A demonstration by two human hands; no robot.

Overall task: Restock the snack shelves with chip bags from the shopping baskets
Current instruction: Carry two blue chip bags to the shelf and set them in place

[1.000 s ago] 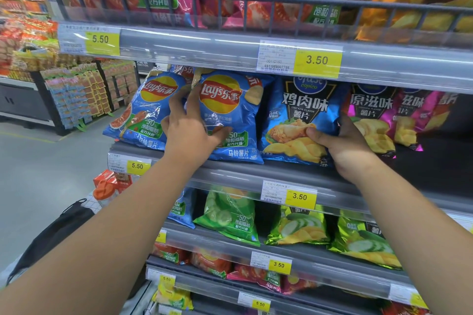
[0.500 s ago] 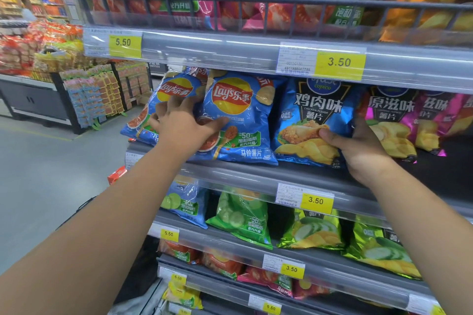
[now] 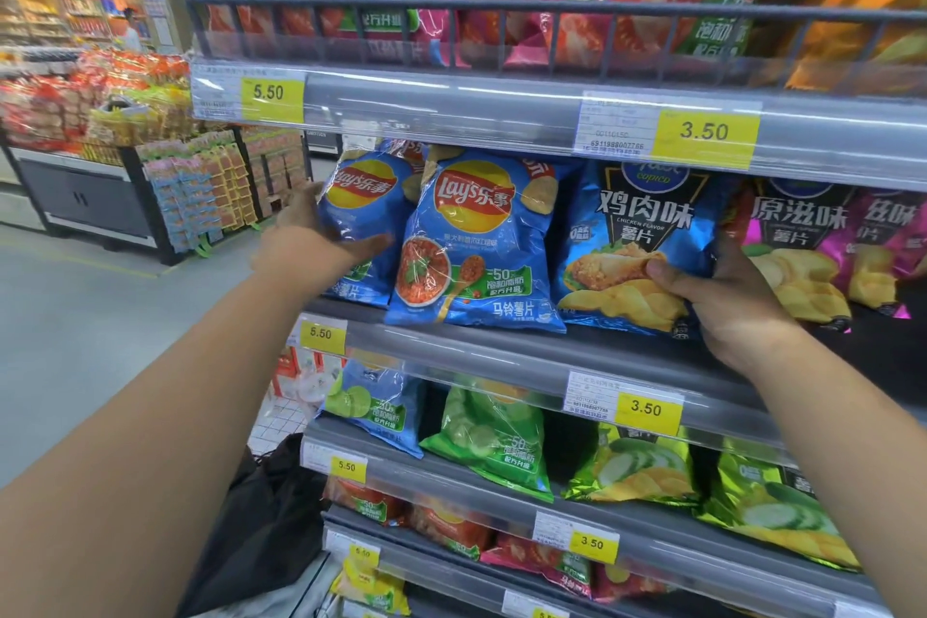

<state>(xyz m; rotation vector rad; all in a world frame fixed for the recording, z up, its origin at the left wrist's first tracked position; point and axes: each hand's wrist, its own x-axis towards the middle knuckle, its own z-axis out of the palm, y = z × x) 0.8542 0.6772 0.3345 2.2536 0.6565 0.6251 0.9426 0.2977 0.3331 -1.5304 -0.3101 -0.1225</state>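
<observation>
In the head view, the left hand (image 3: pixel 306 241) has slid off the front Lay's bag (image 3: pixel 476 241) onto the end Lay's bag (image 3: pixel 361 196), thumb across its face and fingers behind. The right hand (image 3: pixel 732 306) still pinches the chicken-flavour bag (image 3: pixel 637 226). All three stand on the shelf (image 3: pixel 501 351), so this looks like straightening.

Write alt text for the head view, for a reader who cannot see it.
A person's hands hold two chip bags on a shop shelf: the left hand grips a blue Lay's bag at the shelf's left end, the right hand a blue chicken bag. A second Lay's bag stands between them.
</observation>
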